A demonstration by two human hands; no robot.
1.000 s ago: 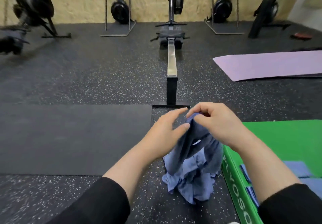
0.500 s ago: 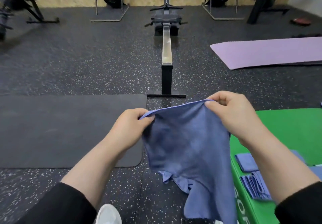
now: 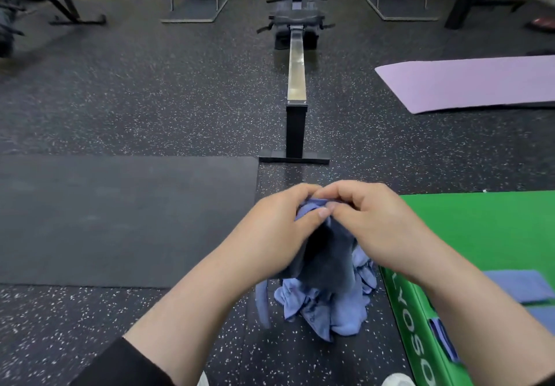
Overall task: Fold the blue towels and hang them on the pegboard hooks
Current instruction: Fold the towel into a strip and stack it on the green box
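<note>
Speckled gym floor (image 3: 150, 100) lies below me. Both my left hand (image 3: 270, 232) and right hand (image 3: 375, 226) pinch the blue towel (image 3: 327, 262) at its top, hands touching. It hangs beneath them.

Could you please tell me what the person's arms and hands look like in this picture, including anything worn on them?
Both forearms are bare, with black long sleeves pushed up toward the elbows. The left hand and right hand wear no gloves; no rings, watch or bracelets show. The fingernails are short and unpainted.
</note>
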